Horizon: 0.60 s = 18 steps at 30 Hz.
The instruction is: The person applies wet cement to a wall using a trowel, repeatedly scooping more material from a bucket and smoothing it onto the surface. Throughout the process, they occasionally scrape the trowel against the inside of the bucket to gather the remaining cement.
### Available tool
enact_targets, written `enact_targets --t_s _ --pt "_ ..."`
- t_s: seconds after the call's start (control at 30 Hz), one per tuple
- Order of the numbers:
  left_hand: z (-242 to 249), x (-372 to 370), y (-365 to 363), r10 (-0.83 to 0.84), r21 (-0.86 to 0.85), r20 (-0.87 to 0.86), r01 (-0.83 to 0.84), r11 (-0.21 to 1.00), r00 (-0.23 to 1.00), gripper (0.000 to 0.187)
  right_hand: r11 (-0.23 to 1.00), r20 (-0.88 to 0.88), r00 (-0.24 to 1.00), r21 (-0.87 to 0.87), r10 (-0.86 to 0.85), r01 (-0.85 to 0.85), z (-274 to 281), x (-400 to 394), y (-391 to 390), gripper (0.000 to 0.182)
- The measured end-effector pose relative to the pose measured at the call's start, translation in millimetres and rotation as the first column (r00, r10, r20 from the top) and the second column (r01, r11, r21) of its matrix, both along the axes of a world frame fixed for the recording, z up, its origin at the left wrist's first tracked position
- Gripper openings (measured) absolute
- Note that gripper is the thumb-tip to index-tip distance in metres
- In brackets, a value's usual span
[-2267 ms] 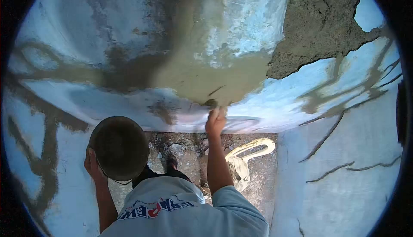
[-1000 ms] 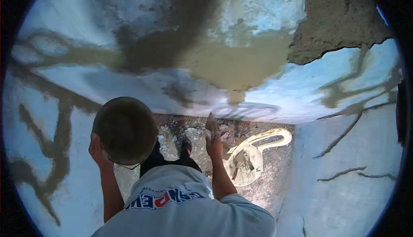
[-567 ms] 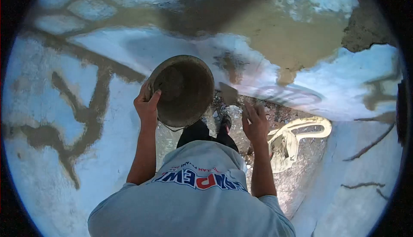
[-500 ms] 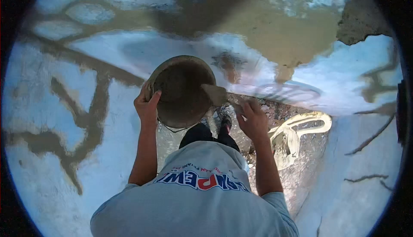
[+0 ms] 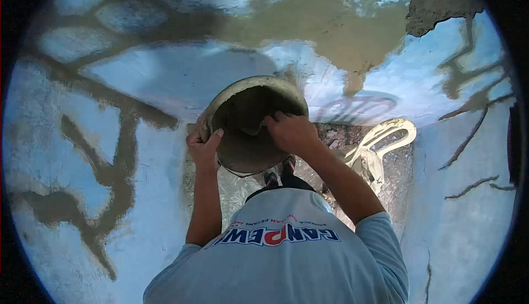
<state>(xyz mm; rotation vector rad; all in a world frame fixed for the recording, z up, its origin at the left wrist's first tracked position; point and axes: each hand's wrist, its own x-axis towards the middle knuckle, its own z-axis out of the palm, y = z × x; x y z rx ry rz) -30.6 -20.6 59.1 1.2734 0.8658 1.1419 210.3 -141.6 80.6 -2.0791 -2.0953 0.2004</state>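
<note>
A round bucket, smeared with grey-brown mortar, is held tilted in front of my body, its mouth showing. My left hand grips its left rim, thumb on the near side. Over the right side of the bucket, my right hand is closed round a trowel. The trowel's blade lies inside the bucket, pointing left, and its handle is hidden by my fingers. The bucket's inside is dark, so how much it contains cannot be made out.
A pale blue wall rises ahead, with wet-looking mortar patches. The left side wall has branching mortar streaks; cracks run down the right one. A cream looped object lies on the rubble-strewn ground.
The right hand and trowel have moved left, and the blade sits deeper in the bucket. The bucket has shifted slightly right and tipped, with the left hand still on its rim.
</note>
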Motion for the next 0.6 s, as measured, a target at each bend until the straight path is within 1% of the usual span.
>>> enact_targets --t_s 0.03,0.07,0.13,0.17,0.23,0.27,0.33,0.37,0.43,0.47,0.53,0.57,0.6 --pt "-3.6 -5.7 1.3 -0.014 0.012 -0.002 0.014 1.0 1.0 0.036 0.999 -0.003 1.0 -0.039 0.0 0.0 2.3 -0.6 1.8 0.033" --pt "-7.1 -10.4 0.2 0.011 -0.002 0.026 -0.011 1.0 1.0 0.034 0.997 -0.007 1.0 -0.078 -0.002 0.002 4.6 -2.8 2.8 0.033" --pt "-6.9 -12.6 -1.5 0.053 -0.03 0.078 -0.051 0.998 0.996 0.03 0.994 -0.019 1.0 -0.11 0.002 -0.004 8.4 -7.9 4.9 0.033" --pt "-8.9 -17.2 0.8 0.044 -0.013 0.077 -0.043 0.999 0.996 0.029 0.992 -0.026 1.0 -0.126 0.003 -0.006 10.3 -11.7 4.8 0.033" --pt "-14.0 -25.3 4.4 0.028 0.015 0.066 -0.029 0.999 0.997 0.028 0.997 -0.087 0.996 -0.074 -0.007 0.0 2.2 -18.3 4.2 0.027" --pt "-16.2 -30.1 3.7 0.041 -0.024 0.103 -0.039 0.999 0.994 0.029 0.999 -0.118 0.993 -0.047 -0.01 0.004 -0.6 -21.7 4.4 0.026" --pt "-15.1 -34.6 0.9 0.069 -0.099 0.177 -0.052 0.994 0.982 0.032 0.998 -0.223 0.975 -0.058 -0.008 -0.005 11.4 -26.5 5.5 0.027" --pt "-17.0 -35.3 1.0 0.05 -0.086 0.201 -0.034 0.996 0.978 0.034 0.998 -0.273 0.962 -0.065 -0.005 -0.013 15.8 -28.1 6.2 0.027" --pt "-19.1 -34.6 0.1 0.019 -0.062 0.245 -0.004 0.998 0.969 0.037 0.999 -0.329 0.944 -0.016 0.039 -0.047 10.4 -30.1 9.1 0.026" --pt "-19.5 -33.7 -0.2 0.017 -0.037 0.236 -0.009 0.999 0.972 0.037 0.998 -0.357 0.932 0.009 0.063 -0.064 6.8 -30.6 10.9 0.026" --pt "-12.8 -31.6 -1.9 0.012 0.011 0.213 -0.015 1.0 0.977 0.037 0.997 -0.452 0.89 -0.004 0.065 -0.075 2.8 -33.5 10.8 0.028" --pt "-12.3 -33.4 -1.0 0.099 -0.026 0.159 -0.096 0.995 0.982 0.036 0.997 -0.496 0.866 -0.009 0.063 -0.077 0.7 -34.4 9.6 0.028" --pt "-13.0 -33.2 -0.9 0.172 -0.06 0.107 -0.167 0.984 0.979 0.035 0.994 -0.555 0.824 0.053 0.112 -0.1 -6.7 -36.1 10.3 0.029"
